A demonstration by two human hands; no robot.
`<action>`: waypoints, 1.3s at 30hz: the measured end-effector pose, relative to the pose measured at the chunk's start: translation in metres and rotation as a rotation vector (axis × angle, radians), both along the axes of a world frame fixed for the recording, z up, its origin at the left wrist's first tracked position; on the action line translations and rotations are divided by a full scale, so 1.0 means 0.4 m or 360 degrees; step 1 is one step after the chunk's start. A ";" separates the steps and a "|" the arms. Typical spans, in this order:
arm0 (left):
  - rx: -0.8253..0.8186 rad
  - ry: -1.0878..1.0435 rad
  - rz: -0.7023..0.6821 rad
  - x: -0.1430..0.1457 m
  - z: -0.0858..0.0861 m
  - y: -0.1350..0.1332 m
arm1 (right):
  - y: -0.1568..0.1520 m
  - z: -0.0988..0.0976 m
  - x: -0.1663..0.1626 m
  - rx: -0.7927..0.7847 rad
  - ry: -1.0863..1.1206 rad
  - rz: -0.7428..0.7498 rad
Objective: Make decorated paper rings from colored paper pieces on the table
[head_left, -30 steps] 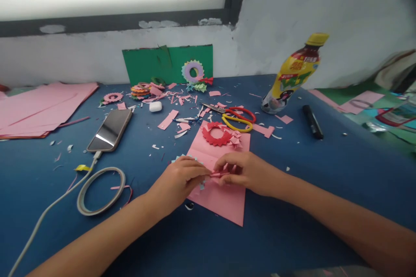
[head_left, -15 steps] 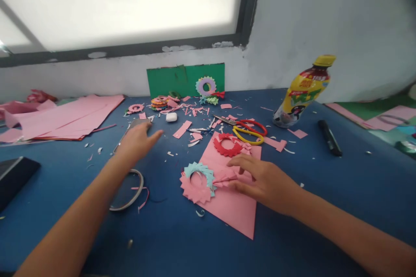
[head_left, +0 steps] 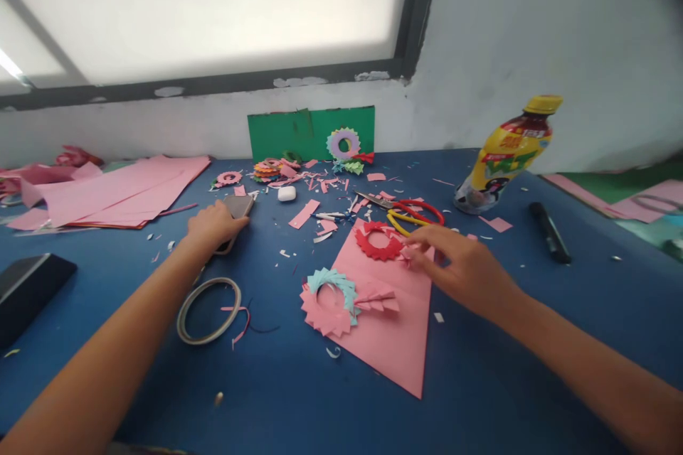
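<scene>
My left hand [head_left: 213, 226] lies over a phone [head_left: 235, 209] on the blue table, fingers curled round its near end. My right hand [head_left: 459, 264] reaches over the top corner of a pink paper sheet [head_left: 389, 330], its fingertips on small pink folded pieces [head_left: 410, 254] beside a red paper wreath [head_left: 378, 240]. A pink and light-blue paper wreath [head_left: 328, 297] lies on the sheet's left edge, with a folded pink piece [head_left: 378, 296] next to it, untouched.
Red and yellow scissors [head_left: 408, 213] lie behind the sheet. A tape ring [head_left: 208, 301] sits near my left forearm. A tilted drink bottle [head_left: 501, 156], a black marker [head_left: 549, 232], a pink paper stack [head_left: 112, 188], a green card [head_left: 309, 131] and paper scraps are around.
My left hand left the wreath, reached left and came down on the phone. My right hand let go of the folded pink piece and moved up to the small pieces by the red wreath.
</scene>
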State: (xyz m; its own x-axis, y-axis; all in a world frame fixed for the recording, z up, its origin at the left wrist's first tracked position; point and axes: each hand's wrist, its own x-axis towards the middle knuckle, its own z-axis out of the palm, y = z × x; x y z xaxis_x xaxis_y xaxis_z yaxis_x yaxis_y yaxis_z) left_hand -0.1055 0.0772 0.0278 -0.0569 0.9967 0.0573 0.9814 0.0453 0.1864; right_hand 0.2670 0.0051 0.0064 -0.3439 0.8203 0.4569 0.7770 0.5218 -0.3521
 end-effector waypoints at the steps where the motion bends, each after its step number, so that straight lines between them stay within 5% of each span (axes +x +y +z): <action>1: 0.0048 0.0048 0.0007 0.022 0.005 -0.012 | 0.019 -0.005 0.015 0.0017 0.0021 -0.0098; 5: 0.0102 0.0074 -0.0240 0.150 0.025 -0.080 | 0.083 -0.034 0.070 0.0076 -0.0060 -0.0289; 8: 0.0049 -0.0096 -0.0699 0.245 0.034 -0.153 | 0.109 -0.061 0.095 0.0086 -0.0241 -0.0252; 13: 0.0065 -0.0015 -0.1136 0.296 0.043 -0.221 | 0.138 -0.102 0.115 0.0040 -0.0435 -0.0181; 15: 0.0049 0.0092 -0.1104 0.277 0.056 -0.213 | 0.145 -0.109 0.119 0.0025 -0.0467 -0.0168; 19: -0.0034 0.0329 -0.0666 0.196 0.097 -0.187 | 0.150 -0.103 0.122 0.0017 -0.0472 -0.0204; 24: -0.0480 0.0281 -0.0385 0.077 0.119 -0.235 | 0.160 -0.093 0.130 0.0021 -0.0460 -0.0291; 32: -0.0724 0.0100 -0.0320 0.023 0.050 -0.352 | 0.199 -0.109 0.100 -0.0039 -0.0513 -0.0210; 39: -0.0365 -0.0210 -0.0500 0.042 0.056 -0.369 | 0.189 -0.102 0.078 0.0057 -0.0522 -0.0230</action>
State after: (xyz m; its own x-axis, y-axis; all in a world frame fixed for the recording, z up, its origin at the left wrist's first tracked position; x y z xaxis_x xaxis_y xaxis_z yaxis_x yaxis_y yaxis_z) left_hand -0.0887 -0.0705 0.0502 0.2604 0.9528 -0.1561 0.9225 -0.1978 0.3316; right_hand 0.2980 0.0806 -0.0342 -0.3587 0.8567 0.3706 0.9123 0.4058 -0.0552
